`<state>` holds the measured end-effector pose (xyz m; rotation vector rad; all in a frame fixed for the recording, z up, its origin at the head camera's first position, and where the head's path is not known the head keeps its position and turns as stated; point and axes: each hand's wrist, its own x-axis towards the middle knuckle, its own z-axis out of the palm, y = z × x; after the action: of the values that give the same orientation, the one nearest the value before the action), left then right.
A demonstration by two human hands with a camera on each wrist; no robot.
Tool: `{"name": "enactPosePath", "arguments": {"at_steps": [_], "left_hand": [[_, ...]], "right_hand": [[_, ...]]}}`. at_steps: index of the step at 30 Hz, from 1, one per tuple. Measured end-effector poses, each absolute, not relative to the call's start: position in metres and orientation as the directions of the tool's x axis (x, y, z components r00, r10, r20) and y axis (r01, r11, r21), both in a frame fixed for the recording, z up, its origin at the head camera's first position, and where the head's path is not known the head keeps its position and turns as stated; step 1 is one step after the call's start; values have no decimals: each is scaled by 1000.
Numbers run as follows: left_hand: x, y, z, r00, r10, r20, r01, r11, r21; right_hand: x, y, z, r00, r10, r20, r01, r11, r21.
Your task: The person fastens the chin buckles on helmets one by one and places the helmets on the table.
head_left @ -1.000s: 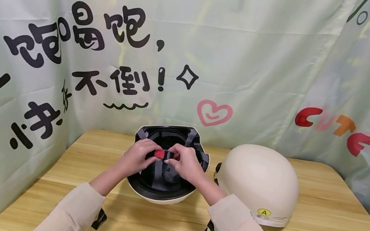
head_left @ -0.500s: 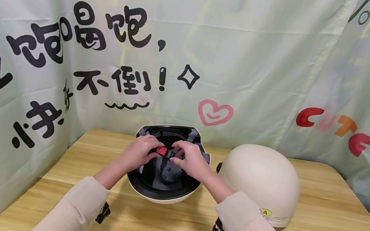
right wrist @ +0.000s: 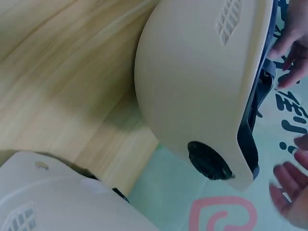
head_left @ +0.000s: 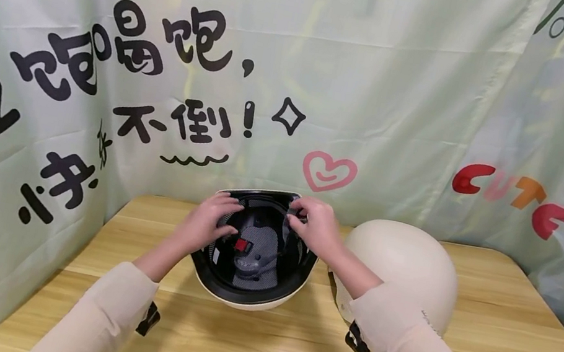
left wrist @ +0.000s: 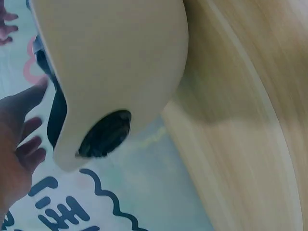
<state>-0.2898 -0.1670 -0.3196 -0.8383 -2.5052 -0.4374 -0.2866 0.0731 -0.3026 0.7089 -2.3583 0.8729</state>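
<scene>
An upturned cream helmet [head_left: 248,303] shows its black padded inside in the head view. Within it lies a red-and-black strap buckle [head_left: 242,246], its two parts together. My left hand [head_left: 209,220] is over the helmet's left rim, fingers spread and holding nothing. At the right rim is my right hand [head_left: 315,226], fingers loosely bent beside the strap there. The left wrist view shows the helmet's outer shell [left wrist: 115,57] with my left hand [left wrist: 19,144] beside its opening. In the right wrist view my right hand [right wrist: 291,187] stands apart from the rim, with nothing in it.
A second cream helmet [head_left: 402,266] sits dome up to the right, partly behind my right forearm. Both rest on a wooden table [head_left: 240,351]. A printed curtain [head_left: 387,94] hangs behind the table. Black wrist devices [head_left: 357,340] hang under the sleeves.
Both hands have let go of the buckle, which has dropped down into the helmet. They have moved apart to opposite sides of the rim.
</scene>
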Motion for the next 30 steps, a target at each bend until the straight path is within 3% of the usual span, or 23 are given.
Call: {"name": "enactPosePath", "arguments": {"at_steps": [4,7,11,14,17,20,24,30], "left_hand": [[-290,-176,-313,-754,320,574,549,786,283],[-293,-182,-308,-829,185,528,446,788,425],[-298,-188,-300,-940,-16,341,212,756,619],[-300,-189,-294,-972,-161,173,16,686,728],[-302,-187,-288,-967,-253,27,-135,599,789],[-304,-184,-284,-955,-268,-127,-259,541,800],[-307,-179,-279,-915,-217,-341,-404,516,755],[-309,-175,-279,-822,-68,-566,-495,577,650]], "right_hand": [[-290,78,-298,-764,-160,625,-540,690,-483],[-294,81,-294,-816,-72,573,-453,695,-558],[-297,84,-291,-915,-7,404,-294,698,-653],[-301,86,-293,-971,14,238,-164,685,-710],[-305,88,-295,-997,25,66,-35,634,-773],[-309,89,-296,-992,12,-122,106,582,-806],[-313,90,-295,-942,-39,-332,253,566,-785],[-319,89,-297,-878,-94,-469,339,570,-749]]}}
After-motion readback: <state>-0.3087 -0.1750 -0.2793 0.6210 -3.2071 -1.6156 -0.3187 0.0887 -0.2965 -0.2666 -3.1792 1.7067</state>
